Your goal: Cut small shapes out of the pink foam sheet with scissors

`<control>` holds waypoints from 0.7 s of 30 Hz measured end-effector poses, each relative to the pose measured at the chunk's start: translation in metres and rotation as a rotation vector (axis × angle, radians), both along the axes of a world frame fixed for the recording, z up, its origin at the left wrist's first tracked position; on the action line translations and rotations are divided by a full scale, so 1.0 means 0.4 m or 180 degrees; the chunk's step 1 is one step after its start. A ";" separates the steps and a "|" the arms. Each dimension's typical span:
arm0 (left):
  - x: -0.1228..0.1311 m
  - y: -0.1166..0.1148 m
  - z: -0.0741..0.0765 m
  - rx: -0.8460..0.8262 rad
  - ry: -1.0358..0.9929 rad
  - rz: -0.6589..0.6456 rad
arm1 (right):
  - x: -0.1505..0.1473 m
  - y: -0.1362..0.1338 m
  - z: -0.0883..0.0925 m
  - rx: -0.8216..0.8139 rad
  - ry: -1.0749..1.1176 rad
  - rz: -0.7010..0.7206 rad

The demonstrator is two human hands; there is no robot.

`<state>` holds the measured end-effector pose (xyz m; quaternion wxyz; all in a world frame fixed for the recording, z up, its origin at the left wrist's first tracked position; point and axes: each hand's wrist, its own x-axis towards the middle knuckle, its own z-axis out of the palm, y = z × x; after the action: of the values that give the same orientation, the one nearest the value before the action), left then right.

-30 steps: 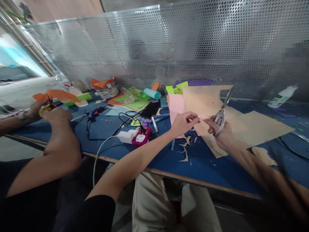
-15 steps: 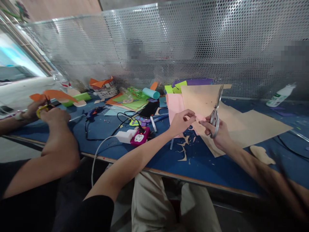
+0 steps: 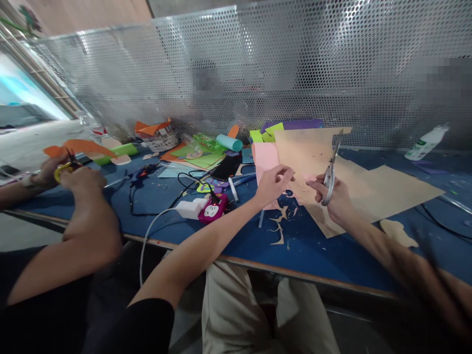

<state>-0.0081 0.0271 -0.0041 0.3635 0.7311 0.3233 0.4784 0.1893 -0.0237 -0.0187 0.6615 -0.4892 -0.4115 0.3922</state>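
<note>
My right hand (image 3: 336,196) is closed around metal-handled scissors (image 3: 330,179), whose blades point up. By its fingertips, a small pink scrap (image 3: 312,178) shows against the tan sheet; whether the fingers touch it I cannot tell. To the left, my left hand (image 3: 272,187) hovers over the pink paper (image 3: 266,160) with fingers half curled and a gap at the thumb; nothing shows in it. Large tan sheets (image 3: 391,194) lie behind and under my right hand. Curled tan offcuts (image 3: 280,226) are scattered below my hands.
At left, a co-worker's hand (image 3: 83,179) holds yellow-handled scissors (image 3: 62,169) at orange paper (image 3: 90,147). A magenta power strip (image 3: 214,209), with a white cable, sits near my left forearm. A white bottle (image 3: 426,142) stands at right. Perforated metal (image 3: 258,64) borders the table's back.
My hands have moved slightly apart. The pink scrap that was between my fingertips is now nearer my right hand. The scissors stay in my right hand.
</note>
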 end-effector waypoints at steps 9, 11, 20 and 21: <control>-0.002 -0.008 0.024 0.0117 0.0802 -0.0333 | 0.012 0.009 -0.012 0.0008 -0.0434 0.0077; -0.004 -0.008 0.024 0.0034 0.0777 -0.0349 | 0.012 0.008 -0.009 0.0058 -0.0306 0.0011; 0.001 -0.015 0.005 -0.0063 0.0830 -0.0844 | 0.026 0.006 0.000 0.0317 -0.0258 0.0041; 0.000 -0.015 0.004 -0.0073 0.0783 -0.0899 | 0.027 0.003 0.002 0.0355 -0.0348 0.0102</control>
<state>-0.0079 0.0211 -0.0025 0.3930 0.8181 0.2648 0.3259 0.2001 -0.0224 -0.0179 0.6579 -0.4657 -0.4759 0.3519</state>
